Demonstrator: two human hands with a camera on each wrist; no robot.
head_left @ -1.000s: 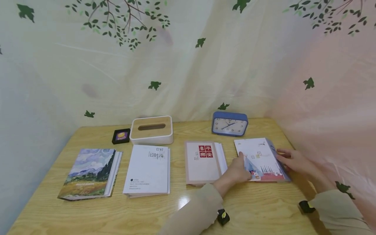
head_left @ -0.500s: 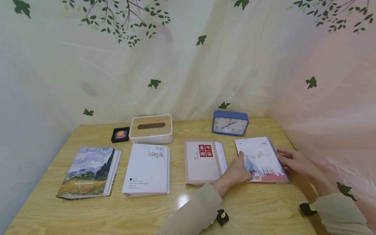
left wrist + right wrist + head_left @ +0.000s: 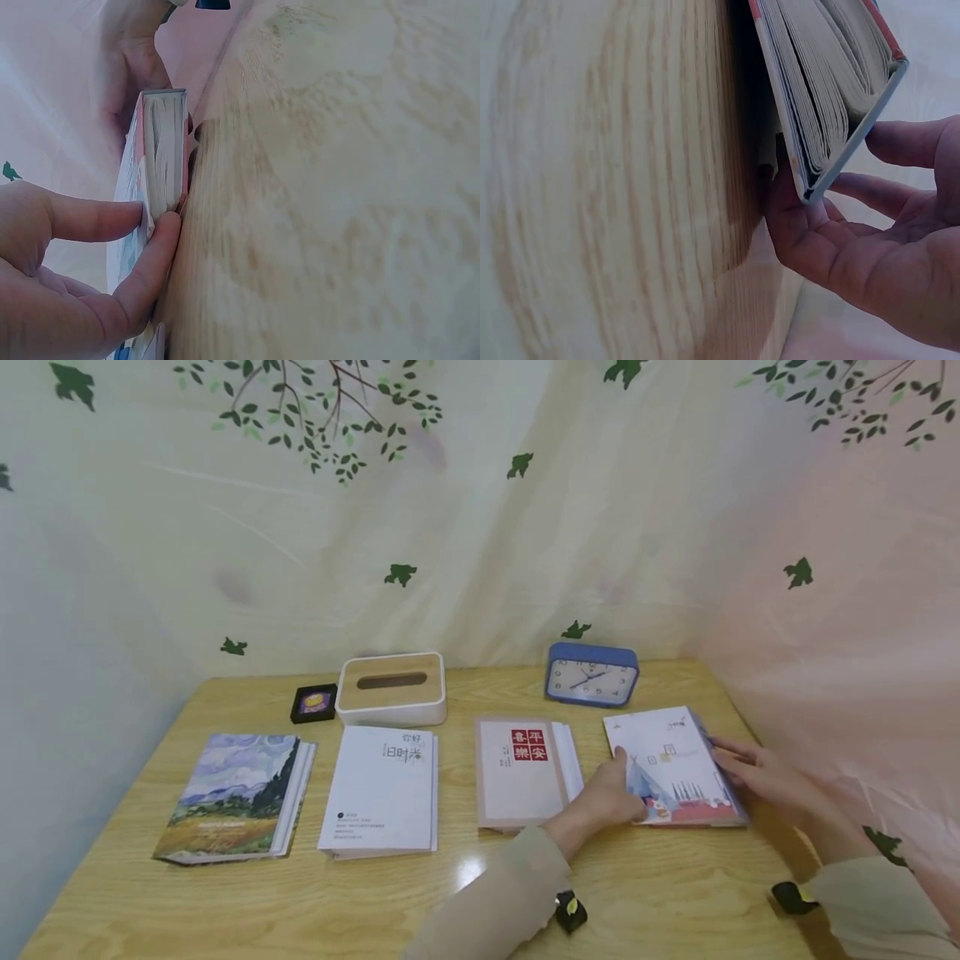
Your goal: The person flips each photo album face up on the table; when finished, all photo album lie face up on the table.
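At the right of the table lies a hardcover book [image 3: 675, 768] with a white cover, a blue tent drawing and a pink lower band. My left hand [image 3: 603, 797] pinches its lower left corner. The left wrist view shows that hand's thumb [image 3: 97, 219] on the cover and the index finger [image 3: 154, 270] at the lower edge. Along the spine side, my right hand [image 3: 765, 777] grips the book. In the right wrist view its fingers [image 3: 810, 236] curl beneath the spine edge, the thumb [image 3: 904, 142] against the spine. That side is tilted up off the wood.
Left of it lie a beige book [image 3: 517, 785] with red squares, a white book [image 3: 378, 793] and a landscape-painting book [image 3: 232, 797]. Behind them stand a blue clock [image 3: 592, 675], a tissue box [image 3: 392, 693] and a small black frame [image 3: 313, 703]. A printed curtain [image 3: 480, 527] surrounds the table.
The head view has shifted slightly. Both hands keep their hold on the book, which stays in nearly the same place.
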